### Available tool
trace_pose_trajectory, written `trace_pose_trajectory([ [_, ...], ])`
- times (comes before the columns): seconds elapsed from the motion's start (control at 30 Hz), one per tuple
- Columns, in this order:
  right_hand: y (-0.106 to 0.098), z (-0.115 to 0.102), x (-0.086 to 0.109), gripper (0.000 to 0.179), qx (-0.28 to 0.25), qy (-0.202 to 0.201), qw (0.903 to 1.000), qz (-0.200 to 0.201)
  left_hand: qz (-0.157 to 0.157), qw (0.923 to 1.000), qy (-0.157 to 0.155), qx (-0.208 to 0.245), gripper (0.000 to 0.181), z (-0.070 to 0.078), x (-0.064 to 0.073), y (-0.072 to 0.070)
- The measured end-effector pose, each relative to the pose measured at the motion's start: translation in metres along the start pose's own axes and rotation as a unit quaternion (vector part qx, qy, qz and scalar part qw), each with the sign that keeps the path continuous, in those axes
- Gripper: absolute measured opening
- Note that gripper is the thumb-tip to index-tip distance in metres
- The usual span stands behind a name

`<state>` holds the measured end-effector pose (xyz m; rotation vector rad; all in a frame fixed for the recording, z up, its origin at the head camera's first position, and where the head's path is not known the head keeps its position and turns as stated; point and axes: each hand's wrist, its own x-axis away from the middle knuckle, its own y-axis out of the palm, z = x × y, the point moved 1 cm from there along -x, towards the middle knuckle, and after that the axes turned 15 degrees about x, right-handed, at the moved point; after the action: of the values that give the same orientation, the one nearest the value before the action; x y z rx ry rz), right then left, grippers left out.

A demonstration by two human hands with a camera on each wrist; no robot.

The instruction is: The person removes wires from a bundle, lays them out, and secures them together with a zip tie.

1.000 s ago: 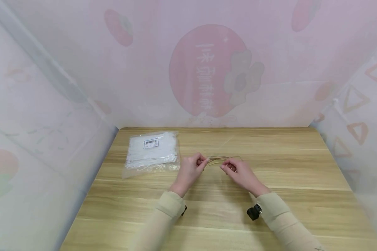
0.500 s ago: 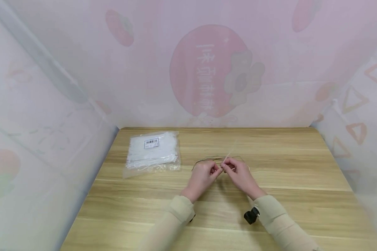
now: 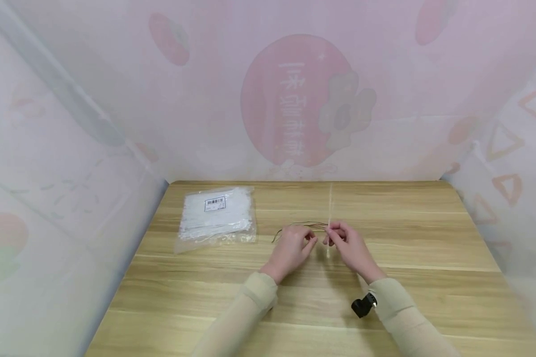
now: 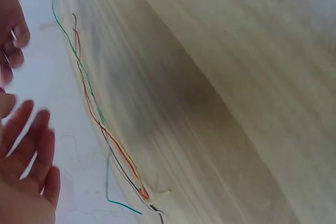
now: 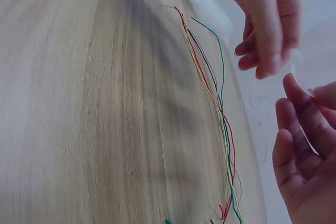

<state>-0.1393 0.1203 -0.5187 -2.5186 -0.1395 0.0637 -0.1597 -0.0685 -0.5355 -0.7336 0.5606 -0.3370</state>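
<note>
My right hand (image 3: 346, 245) pinches a thin white cable tie (image 3: 330, 206) between thumb and forefinger; the strip stands nearly upright in the head view, sticking out above and below the fingers. Just to the left, my left hand (image 3: 292, 248) has its fingers loosely bent with nothing seen between them. Behind both hands a loose bundle of thin wires (image 3: 301, 224) lies on the table. In the right wrist view the wires (image 5: 226, 124) show as red, green, yellow and black strands, crossing near their middle. The left hand (image 4: 29, 166) shows spread, relaxed fingers in its own wrist view.
A clear plastic bag (image 3: 216, 213) full of white cable ties, with a barcode label, lies at the back left of the wooden table (image 3: 295, 317). Printed pink and white walls (image 3: 196, 124) enclose the table at the back and sides.
My left hand has moved right to meet the right hand, then drawn slightly away from it. The cable tie has swung from slanted to nearly upright in the right hand's fingers.
</note>
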Motion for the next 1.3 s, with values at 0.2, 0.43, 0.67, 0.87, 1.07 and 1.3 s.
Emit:
trace_pose_trajectory([
  [0.2, -0.004, 0.004, 0.006, 0.016, 0.009, 0.025, 0.9993, -0.025, -0.038, 0.9959, -0.035, -0.074, 0.042, -0.018, -0.007, 0.004],
  [0.43, -0.001, 0.01, 0.02, 0.02, 0.07, 0.066, 0.9902, -0.101, -0.09, 0.9846, -0.079, -0.127, 0.046, -0.032, -0.016, 0.012],
  [0.67, 0.005, 0.011, 0.028, 0.032, 0.092, 0.058, 0.9854, -0.131, -0.091, 0.9811, -0.114, -0.126, 0.03, -0.037, -0.024, 0.018],
  [0.87, 0.01, 0.012, 0.029, 0.033, 0.074, 0.084, 0.9853, -0.129, -0.066, 0.984, -0.148, -0.074, 0.016, -0.039, -0.024, 0.018],
  [1.07, 0.026, 0.015, 0.026, 0.03, 0.069, 0.086, 0.9863, -0.123, -0.063, 0.9855, -0.142, -0.068, 0.011, -0.04, -0.022, 0.018],
  [1.3, 0.037, 0.013, 0.021, 0.029, 0.04, 0.105, 0.982, -0.152, -0.064, 0.9837, -0.159, -0.054, 0.014, -0.038, -0.022, 0.013],
])
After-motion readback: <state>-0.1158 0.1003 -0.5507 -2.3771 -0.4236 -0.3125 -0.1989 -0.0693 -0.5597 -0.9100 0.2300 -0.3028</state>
